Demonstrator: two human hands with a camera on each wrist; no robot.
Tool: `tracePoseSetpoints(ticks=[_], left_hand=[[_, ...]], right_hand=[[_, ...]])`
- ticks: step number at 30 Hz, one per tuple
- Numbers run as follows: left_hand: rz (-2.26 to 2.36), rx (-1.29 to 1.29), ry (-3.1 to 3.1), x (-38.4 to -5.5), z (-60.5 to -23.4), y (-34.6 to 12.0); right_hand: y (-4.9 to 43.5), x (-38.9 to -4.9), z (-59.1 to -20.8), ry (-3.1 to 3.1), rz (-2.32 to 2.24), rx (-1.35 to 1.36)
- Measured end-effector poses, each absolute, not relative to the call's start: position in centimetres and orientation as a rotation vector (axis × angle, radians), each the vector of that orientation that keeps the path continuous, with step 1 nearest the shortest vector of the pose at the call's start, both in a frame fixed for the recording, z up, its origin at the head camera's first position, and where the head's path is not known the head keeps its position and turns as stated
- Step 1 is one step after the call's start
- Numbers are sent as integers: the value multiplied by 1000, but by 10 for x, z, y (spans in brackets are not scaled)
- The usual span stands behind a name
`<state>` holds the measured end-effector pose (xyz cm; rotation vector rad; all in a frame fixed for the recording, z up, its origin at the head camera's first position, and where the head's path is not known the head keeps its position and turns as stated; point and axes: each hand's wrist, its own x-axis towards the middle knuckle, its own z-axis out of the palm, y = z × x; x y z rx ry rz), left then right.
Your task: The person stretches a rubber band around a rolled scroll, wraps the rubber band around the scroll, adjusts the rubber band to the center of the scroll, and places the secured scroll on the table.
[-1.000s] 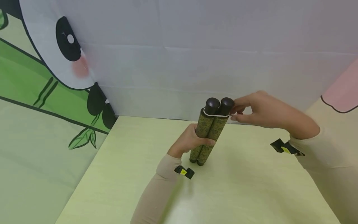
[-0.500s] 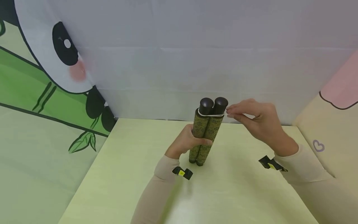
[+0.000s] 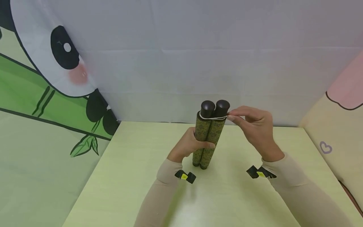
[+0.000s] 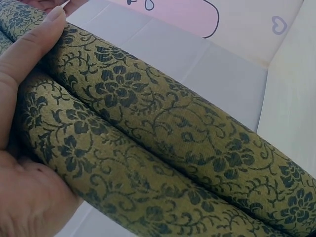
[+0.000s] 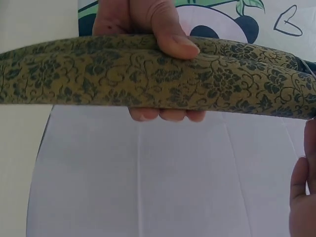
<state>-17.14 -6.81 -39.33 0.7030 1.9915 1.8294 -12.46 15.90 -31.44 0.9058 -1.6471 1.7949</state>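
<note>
A brocade-covered scroll, rolled into two rolls side by side with dark knobs at the top, is tilted over the table. My left hand grips both rolls around their middle, thumb across the front. A thin white cord runs around the rolls just below the knobs. At its right side my right hand pinches the cord between thumb and fingertips. Dark flowers pattern the greenish-gold brocade in the left wrist view. From the right wrist camera, my left thumb lies over the rolls and fingertips show below.
The pale table lies beneath both arms. A whitish cloth backdrop rises along its far edge, with a printed panda and bamboo sheet at left. A cream panel with a heart stands at right.
My right hand has come round from behind the knobs to their right side, its wrist lower and further left, fingers pinching the cord. The left hand keeps its hold on the scroll.
</note>
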Motion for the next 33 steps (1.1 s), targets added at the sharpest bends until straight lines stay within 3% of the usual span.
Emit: tracePoseSetpoints(ticks=[12, 33], left_hand=[[1842, 726, 1992, -173, -394, -67], [1870, 747, 1964, -179, -395, -67]], right_hand=[[143, -133, -331, -1305, 2254, 909], [135, -144, -342, -1172, 2424, 1025]])
